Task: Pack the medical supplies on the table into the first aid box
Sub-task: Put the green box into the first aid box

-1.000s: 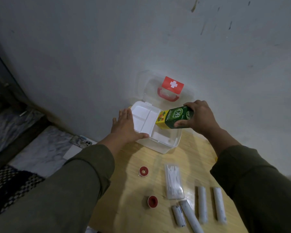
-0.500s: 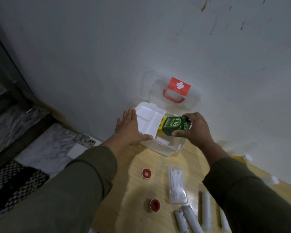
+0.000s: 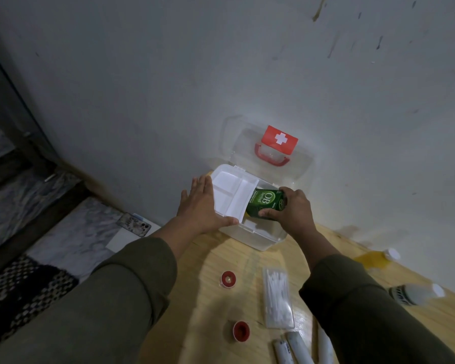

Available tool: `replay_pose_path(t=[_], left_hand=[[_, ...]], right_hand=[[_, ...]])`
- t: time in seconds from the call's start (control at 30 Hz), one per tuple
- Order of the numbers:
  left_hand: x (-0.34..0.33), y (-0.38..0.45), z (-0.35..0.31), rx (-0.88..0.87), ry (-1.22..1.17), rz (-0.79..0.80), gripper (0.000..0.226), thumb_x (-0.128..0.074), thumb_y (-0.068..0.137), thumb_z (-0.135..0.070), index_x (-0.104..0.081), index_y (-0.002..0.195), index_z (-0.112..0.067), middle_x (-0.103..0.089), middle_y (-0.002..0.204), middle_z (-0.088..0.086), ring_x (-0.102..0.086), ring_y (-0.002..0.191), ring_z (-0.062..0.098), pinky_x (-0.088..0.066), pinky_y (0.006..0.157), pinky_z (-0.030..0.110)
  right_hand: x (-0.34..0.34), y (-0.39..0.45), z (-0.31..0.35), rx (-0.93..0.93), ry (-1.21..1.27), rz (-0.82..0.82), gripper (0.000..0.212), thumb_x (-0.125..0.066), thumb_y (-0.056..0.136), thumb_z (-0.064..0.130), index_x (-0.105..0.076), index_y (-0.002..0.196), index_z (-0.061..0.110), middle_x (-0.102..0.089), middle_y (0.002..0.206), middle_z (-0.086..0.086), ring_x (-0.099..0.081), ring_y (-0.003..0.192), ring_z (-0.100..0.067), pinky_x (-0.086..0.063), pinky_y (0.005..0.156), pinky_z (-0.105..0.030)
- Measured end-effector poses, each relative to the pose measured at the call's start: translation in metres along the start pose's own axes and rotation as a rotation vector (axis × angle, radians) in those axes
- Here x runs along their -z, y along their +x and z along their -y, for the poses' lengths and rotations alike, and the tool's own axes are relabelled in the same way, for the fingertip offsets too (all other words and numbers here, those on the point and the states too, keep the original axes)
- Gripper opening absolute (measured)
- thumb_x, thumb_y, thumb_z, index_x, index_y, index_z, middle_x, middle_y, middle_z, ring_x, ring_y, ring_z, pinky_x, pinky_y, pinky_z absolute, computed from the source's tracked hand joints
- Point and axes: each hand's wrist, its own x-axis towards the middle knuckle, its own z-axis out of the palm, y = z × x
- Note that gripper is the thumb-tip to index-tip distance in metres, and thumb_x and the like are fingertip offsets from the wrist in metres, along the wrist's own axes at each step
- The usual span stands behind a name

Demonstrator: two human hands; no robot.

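Observation:
A white first aid box (image 3: 258, 239) stands open against the wall, its clear lid (image 3: 268, 153) with a red cross label and red handle leaning back. A white divided tray (image 3: 231, 191) covers the box's left half. My left hand (image 3: 202, 206) lies flat on the box's left edge, thumb on the tray. My right hand (image 3: 292, 210) grips a green carton (image 3: 264, 203), tilted, its left end down inside the box beside the tray. On the wooden table (image 3: 208, 258) lie two red tape rolls (image 3: 228, 279) (image 3: 241, 331), a bag of cotton swabs (image 3: 277, 298) and several white bandage rolls (image 3: 297, 348).
Two small bottles (image 3: 415, 295) (image 3: 390, 254) lie at the table's right near a yellowish stain. A phone (image 3: 134, 224) rests on the marble floor to the left, beside a patterned mat (image 3: 24, 285). The wall stands right behind the box.
My right hand has lowered the green carton from above the box's rim down into the box. My left hand has stayed on the box's left edge.

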Motion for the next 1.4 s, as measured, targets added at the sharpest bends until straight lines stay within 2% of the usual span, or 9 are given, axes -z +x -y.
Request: replay_pose_path(t=[0.13, 0.27, 0.37, 0.53, 0.7, 0.8, 0.9, 1.27, 1.4], left_hand=[[0.000, 0.001, 0.000, 0.011, -0.002, 0.013, 0.124, -0.068, 0.066, -0.067, 0.009, 0.148, -0.013, 0.003, 0.160, 0.005, 0.005, 0.148, 0.026, -0.005, 0.118, 0.049], [0.000, 0.000, 0.000, 0.016, -0.005, 0.031, 0.127, -0.067, 0.067, -0.067, 0.012, 0.148, -0.012, 0.008, 0.160, 0.006, 0.009, 0.148, 0.026, -0.002, 0.118, 0.049], [0.001, 0.000, 0.000, 0.015, -0.005, 0.032, 0.127, -0.067, 0.067, -0.066, 0.012, 0.148, -0.011, 0.008, 0.160, 0.006, 0.009, 0.148, 0.025, -0.002, 0.118, 0.049], [0.001, 0.000, -0.001, 0.018, 0.000, 0.033, 0.126, -0.067, 0.067, -0.066, 0.012, 0.149, -0.012, 0.008, 0.160, 0.005, 0.009, 0.148, 0.026, -0.003, 0.118, 0.049], [0.000, 0.000, -0.001, 0.022, -0.005, 0.037, 0.125, -0.067, 0.067, -0.066, 0.012, 0.149, -0.014, 0.007, 0.160, 0.005, 0.008, 0.148, 0.026, -0.003, 0.118, 0.049], [0.000, 0.000, -0.001, 0.025, -0.001, 0.038, 0.126, -0.068, 0.067, -0.066, 0.012, 0.148, -0.012, 0.008, 0.160, 0.005, 0.010, 0.148, 0.025, -0.002, 0.119, 0.049], [0.001, 0.001, -0.001, 0.021, -0.015, 0.039, 0.126, -0.068, 0.067, -0.065, 0.013, 0.148, -0.013, 0.008, 0.160, 0.004, 0.009, 0.148, 0.025, -0.002, 0.119, 0.049], [0.000, 0.000, -0.003, 0.021, -0.016, 0.018, 0.123, -0.068, 0.068, -0.064, 0.011, 0.149, -0.014, 0.004, 0.160, 0.004, 0.005, 0.148, 0.025, -0.003, 0.118, 0.048], [0.001, 0.001, -0.001, 0.021, 0.004, 0.010, 0.122, -0.068, 0.066, -0.066, 0.007, 0.148, -0.015, 0.000, 0.159, 0.005, 0.001, 0.148, 0.027, -0.007, 0.118, 0.052]], right_hand=[[-0.004, 0.002, 0.001, -0.047, 0.035, 0.034, 0.080, -0.086, 0.060, 0.030, -0.050, 0.127, 0.009, -0.059, 0.119, -0.014, -0.057, 0.106, -0.028, -0.048, 0.089, -0.037], [-0.007, 0.000, 0.007, -0.053, 0.165, 0.022, 0.092, -0.079, 0.072, 0.024, -0.023, 0.146, 0.022, -0.058, 0.120, -0.013, -0.057, 0.107, -0.029, -0.048, 0.093, -0.043], [-0.010, -0.002, 0.010, -0.026, 0.229, 0.022, 0.084, -0.069, 0.082, 0.032, -0.015, 0.146, 0.032, -0.056, 0.124, -0.012, -0.057, 0.108, -0.030, -0.047, 0.094, -0.045], [-0.015, -0.002, 0.014, 0.043, 0.333, 0.011, 0.059, -0.033, 0.094, 0.051, -0.012, 0.147, 0.033, -0.035, 0.151, -0.010, -0.044, 0.130, -0.034, -0.040, 0.104, -0.050], [-0.030, 0.006, 0.016, 0.009, 0.430, -0.013, 0.052, -0.019, 0.096, 0.053, -0.009, 0.145, 0.042, -0.021, 0.156, -0.008, -0.026, 0.140, -0.037, -0.035, 0.105, -0.063], [-0.044, 0.007, 0.019, -0.024, 0.485, -0.074, 0.050, -0.018, 0.095, 0.056, -0.007, 0.143, 0.047, -0.017, 0.158, -0.006, -0.019, 0.143, -0.036, -0.028, 0.109, -0.064], [-0.052, 0.008, 0.026, -0.071, 0.488, -0.127, 0.051, -0.017, 0.098, 0.049, -0.007, 0.146, 0.038, -0.016, 0.158, -0.007, -0.018, 0.143, -0.033, -0.019, 0.114, -0.052], [-0.058, 0.009, 0.023, -0.052, 0.506, -0.179, 0.052, -0.020, 0.097, 0.050, -0.012, 0.146, 0.035, -0.021, 0.156, -0.009, -0.027, 0.141, -0.033, -0.026, 0.114, -0.054], [-0.042, 0.001, 0.020, -0.023, 0.352, -0.194, 0.047, -0.038, 0.097, 0.040, -0.031, 0.142, 0.026, -0.032, 0.149, -0.010, -0.038, 0.134, -0.031, -0.035, 0.109, -0.046]])
